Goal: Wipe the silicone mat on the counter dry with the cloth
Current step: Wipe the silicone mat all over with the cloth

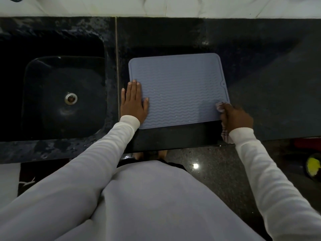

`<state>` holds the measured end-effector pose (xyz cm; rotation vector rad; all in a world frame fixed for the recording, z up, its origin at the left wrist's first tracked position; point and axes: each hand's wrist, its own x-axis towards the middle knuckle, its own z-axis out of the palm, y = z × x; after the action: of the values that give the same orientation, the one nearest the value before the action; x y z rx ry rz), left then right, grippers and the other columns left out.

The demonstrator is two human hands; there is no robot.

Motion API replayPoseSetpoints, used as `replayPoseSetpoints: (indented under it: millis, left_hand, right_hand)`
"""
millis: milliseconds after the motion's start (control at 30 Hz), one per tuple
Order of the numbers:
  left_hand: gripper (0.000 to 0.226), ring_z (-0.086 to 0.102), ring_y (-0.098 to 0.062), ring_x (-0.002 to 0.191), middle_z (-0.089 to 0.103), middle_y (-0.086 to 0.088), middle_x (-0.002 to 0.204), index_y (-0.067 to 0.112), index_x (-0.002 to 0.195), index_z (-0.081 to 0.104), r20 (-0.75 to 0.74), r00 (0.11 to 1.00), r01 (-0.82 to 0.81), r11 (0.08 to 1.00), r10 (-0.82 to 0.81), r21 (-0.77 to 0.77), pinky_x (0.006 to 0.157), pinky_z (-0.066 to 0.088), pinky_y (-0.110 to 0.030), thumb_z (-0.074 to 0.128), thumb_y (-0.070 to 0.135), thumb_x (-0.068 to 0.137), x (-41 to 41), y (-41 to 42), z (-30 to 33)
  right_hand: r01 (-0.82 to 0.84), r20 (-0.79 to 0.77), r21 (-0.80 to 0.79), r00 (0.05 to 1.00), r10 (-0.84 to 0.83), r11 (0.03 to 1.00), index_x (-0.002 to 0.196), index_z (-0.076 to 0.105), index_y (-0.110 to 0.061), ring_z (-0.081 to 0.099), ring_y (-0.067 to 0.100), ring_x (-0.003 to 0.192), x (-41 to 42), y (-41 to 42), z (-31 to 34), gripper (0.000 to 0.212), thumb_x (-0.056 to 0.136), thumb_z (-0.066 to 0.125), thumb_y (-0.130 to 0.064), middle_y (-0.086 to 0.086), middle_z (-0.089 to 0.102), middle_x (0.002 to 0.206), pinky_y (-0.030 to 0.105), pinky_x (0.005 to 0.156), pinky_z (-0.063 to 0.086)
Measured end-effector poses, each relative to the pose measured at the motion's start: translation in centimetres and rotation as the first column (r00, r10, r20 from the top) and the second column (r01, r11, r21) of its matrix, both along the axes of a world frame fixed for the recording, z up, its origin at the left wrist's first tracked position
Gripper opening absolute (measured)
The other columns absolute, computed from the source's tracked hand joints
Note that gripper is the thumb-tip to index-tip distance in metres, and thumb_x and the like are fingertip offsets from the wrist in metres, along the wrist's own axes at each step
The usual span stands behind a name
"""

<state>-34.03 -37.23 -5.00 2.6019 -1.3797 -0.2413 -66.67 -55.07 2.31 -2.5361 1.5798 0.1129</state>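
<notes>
Both arms reach forward from the body in long white sleeves. The left arm runs from about 7 o'clock up toward the centre, its sleeve ending at the wrist. The left hand lies flat, palm down, fingers straight and close together pointing toward 12 o'clock, the thumb spread out toward 2 o'clock. The right arm comes up from about 5 o'clock, bent a little inward at the wrist. The right hand is curled into a fist-like grip, knuckles up, fingers bunched round a cloth that shows at the fingertips and trails out below the wrist.
</notes>
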Motion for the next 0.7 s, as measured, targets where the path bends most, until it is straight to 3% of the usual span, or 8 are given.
replayPoseSetpoints:
  millis: [167, 233, 300, 400, 533, 700]
  left_hand:
    - [0.067, -0.001, -0.02, 0.15, 0.003, -0.006, 0.164, 0.011, 0.155, 0.007, -0.02, 1.0, 0.0, 1.0, 0.0, 0.01, 0.122, 0.0, -0.045, 0.023, 0.046, 0.101, 0.0, 0.0, 0.0]
    - [0.067, -0.001, -0.02, 0.15, 0.003, -0.006, 0.164, 0.011, 0.155, 0.007, -0.02, 1.0, 0.005, 1.0, -0.004, 0.011, 0.122, 0.0, -0.045, 0.024, 0.047, 0.101, 0.1, -0.1, 0.0]
    - [0.067, 0.001, -0.021, 0.15, 0.004, -0.007, 0.164, 0.011, 0.155, 0.008, -0.008, 1.0, 0.006, 1.0, -0.006, 0.013, 0.122, -0.001, -0.044, 0.025, 0.047, 0.101, 0.2, 0.0, -0.1]
    - [0.067, 0.001, -0.021, 0.15, 0.005, -0.007, 0.164, 0.011, 0.155, 0.009, -0.006, 1.0, 0.008, 1.0, -0.008, 0.005, 0.122, -0.001, -0.044, 0.026, 0.046, 0.101, 0.1, 0.0, 0.0]
    - [0.067, -0.001, -0.019, 0.15, 0.003, -0.005, 0.164, 0.012, 0.155, 0.006, -0.016, 1.0, 0.006, 1.0, -0.006, 0.003, 0.122, -0.002, -0.043, 0.024, 0.047, 0.101, 0.1, 0.0, 0.0]
    - [0.068, -0.001, -0.019, 0.15, 0.002, -0.005, 0.164, 0.012, 0.155, 0.005, -0.012, 1.0, 0.007, 1.0, -0.007, 0.019, 0.122, -0.001, -0.043, 0.022, 0.049, 0.101, 0.1, 0.0, 0.1]
  right_hand:
    - [-0.233, 0.269, 0.016, 0.938, 0.22, 0.972, 0.117, 0.065, -0.021, 0.065, 0.038, 0.079, 7.7, 8.2, -0.9, 0.047, 0.084, 0.037, -0.04, 0.014, 0.063, 0.105, 0.045, 0.062, 0.056]
    - [-0.298, 0.293, -0.003, 0.913, 0.285, 0.955, 0.111, 0.069, -0.019, 0.065, 0.036, 0.065, 10.9, 11.6, -1.9, 0.042, 0.084, 0.041, -0.035, 0.013, 0.066, 0.1, 0.041, 0.052, 0.055]
    - [-0.349, 0.251, -0.019, 0.905, 0.342, 0.937, 0.103, 0.072, -0.016, 0.062, 0.034, 0.051, 12.7, 13.3, -2.8, 0.039, 0.082, 0.043, -0.03, 0.014, 0.067, 0.095, 0.034, 0.042, 0.049]
    - [-0.344, 0.187, -0.054, 0.919, 0.348, 0.937, 0.099, 0.073, -0.017, 0.06, 0.033, 0.047, 11.7, 12.3, -3.5, 0.034, 0.08, 0.047, -0.028, 0.013, 0.066, 0.091, 0.032, 0.04, 0.045]
    - [-0.269, 0.042, 0.037, 0.963, 0.267, 0.962, 0.114, 0.067, -0.013, 0.063, 0.04, 0.059, 8.7, 8.9, -2.8, 0.03, 0.084, 0.067, -0.018, 0.021, 0.061, 0.099, 0.045, 0.051, 0.05]
    - [-0.169, -0.082, 0.07, 0.981, 0.175, 0.983, 0.122, 0.063, -0.019, 0.065, 0.041, 0.07, 3.9, 3.6, -2.4, 0.037, 0.085, 0.068, -0.019, 0.021, 0.057, 0.105, 0.048, 0.062, 0.054]
